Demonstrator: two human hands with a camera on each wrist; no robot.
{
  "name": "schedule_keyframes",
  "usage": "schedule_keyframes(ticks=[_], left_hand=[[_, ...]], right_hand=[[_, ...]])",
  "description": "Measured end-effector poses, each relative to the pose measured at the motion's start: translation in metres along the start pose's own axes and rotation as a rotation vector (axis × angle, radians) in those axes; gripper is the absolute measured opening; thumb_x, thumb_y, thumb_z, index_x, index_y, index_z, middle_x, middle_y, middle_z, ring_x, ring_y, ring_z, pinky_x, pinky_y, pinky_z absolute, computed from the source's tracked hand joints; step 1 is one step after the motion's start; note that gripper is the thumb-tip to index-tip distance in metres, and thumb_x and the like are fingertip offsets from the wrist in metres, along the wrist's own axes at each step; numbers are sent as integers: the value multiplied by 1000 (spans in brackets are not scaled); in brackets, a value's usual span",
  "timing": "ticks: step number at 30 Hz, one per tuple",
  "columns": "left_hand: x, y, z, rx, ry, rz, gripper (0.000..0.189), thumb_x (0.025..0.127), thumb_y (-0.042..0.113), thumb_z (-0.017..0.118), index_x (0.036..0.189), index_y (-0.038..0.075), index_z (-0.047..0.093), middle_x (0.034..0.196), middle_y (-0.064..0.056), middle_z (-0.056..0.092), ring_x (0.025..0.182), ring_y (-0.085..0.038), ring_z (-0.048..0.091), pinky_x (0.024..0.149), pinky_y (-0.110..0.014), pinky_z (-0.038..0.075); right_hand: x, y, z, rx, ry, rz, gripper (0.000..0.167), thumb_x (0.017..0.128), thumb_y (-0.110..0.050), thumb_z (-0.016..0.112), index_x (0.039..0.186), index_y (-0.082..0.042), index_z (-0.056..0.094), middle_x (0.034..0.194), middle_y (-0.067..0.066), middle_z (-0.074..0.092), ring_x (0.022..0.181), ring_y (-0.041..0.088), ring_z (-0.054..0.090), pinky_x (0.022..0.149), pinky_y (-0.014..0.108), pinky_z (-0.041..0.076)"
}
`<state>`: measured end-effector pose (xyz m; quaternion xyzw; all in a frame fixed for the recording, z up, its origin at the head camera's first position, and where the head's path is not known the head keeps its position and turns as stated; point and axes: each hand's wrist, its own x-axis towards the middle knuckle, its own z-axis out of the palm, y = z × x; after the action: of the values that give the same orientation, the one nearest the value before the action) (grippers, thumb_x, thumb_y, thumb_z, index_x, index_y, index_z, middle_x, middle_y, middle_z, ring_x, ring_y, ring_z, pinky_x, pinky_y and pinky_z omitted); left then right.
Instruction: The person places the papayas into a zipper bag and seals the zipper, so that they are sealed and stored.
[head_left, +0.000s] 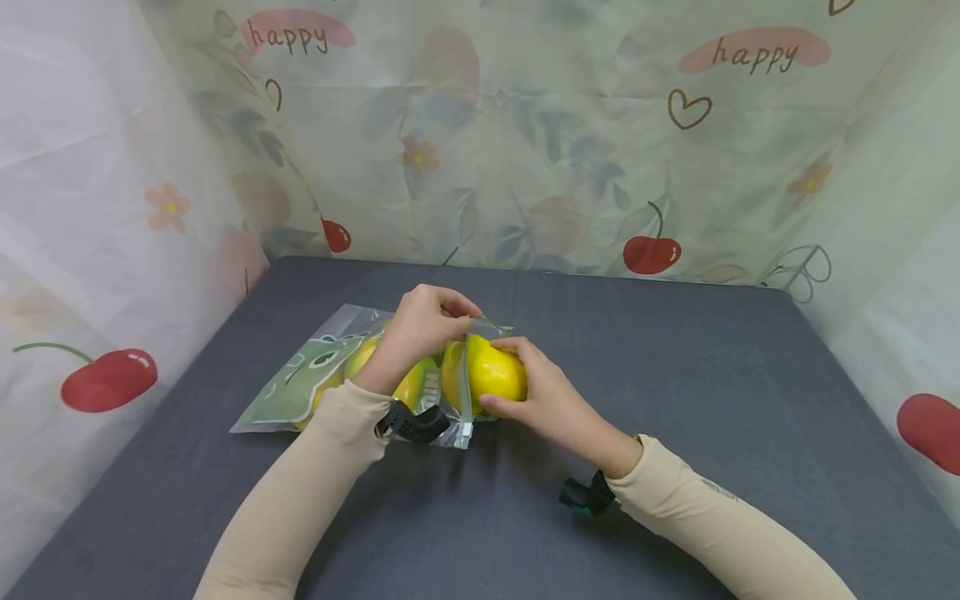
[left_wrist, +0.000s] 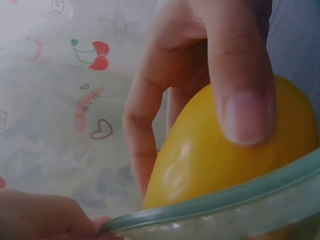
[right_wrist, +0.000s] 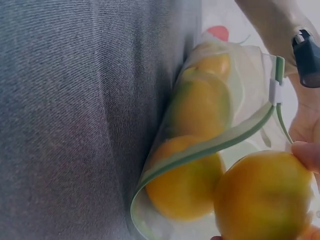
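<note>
A clear zip bag with a green cartoon face printed on it lies on its side, its mouth facing right. Inside are several yellow lemons, one with green patches. My left hand pinches the far edge of the mouth between thumb and fingertips, lifting it. My right hand grips another lemon from the right, thumb on the near side, fingers on the far side. That lemon is partly within the opening, and the green zip strip crosses in front of it. A white slider sits on the strip.
A dark grey cloth covers the table. Printed curtains with cherries and lettering stand behind it and at both sides. Each wrist wears a black camera strap.
</note>
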<state>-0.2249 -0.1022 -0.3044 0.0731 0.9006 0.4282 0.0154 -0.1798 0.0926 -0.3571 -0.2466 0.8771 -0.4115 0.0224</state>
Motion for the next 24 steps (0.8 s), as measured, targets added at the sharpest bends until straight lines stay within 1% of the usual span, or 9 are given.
schedule_keyframes(ticks=[5,9,13,16,19,24], left_hand=[[0,0,-1,7,6,6,15,86,13,63,94,15,76,92,-3,71,70,-19,65,63,-28,55],[0,1,-2,3,10,10,17,86,13,63,96,13,77,91,-3,72,69,-19,65,62,-28,54],[-1,0,-2,-13,10,9,18,86,12,63,97,11,76,90,-3,72,69,-20,65,63,-29,54],[-1,-1,-2,-22,11,4,16,86,11,63,95,13,76,90,-3,72,71,-20,65,66,-30,55],[-1,-1,-3,-31,8,3,16,86,11,63,95,13,76,91,-3,71,72,-19,66,68,-30,56],[-2,-1,-4,-40,4,12,17,86,11,63,97,10,76,94,-4,71,74,-18,68,70,-31,57]], right_hand=[[4,0,3,-19,4,-40,67,82,-39,75,140,-19,48,123,4,50,95,18,52,77,30,50],[6,0,3,1,4,-53,66,81,-42,75,137,-20,49,124,0,54,94,16,56,77,30,52],[6,0,3,51,-8,-28,63,80,-40,76,129,-17,44,127,-1,54,104,18,61,80,30,54],[7,0,3,87,-21,-6,60,81,-38,76,126,-14,42,127,1,53,112,21,60,82,31,55],[6,-1,2,108,-29,3,60,82,-35,75,130,-13,45,130,3,51,115,24,60,87,33,55],[4,0,-1,101,-53,-21,61,86,-27,73,139,-15,47,132,5,49,118,23,58,95,37,51]])
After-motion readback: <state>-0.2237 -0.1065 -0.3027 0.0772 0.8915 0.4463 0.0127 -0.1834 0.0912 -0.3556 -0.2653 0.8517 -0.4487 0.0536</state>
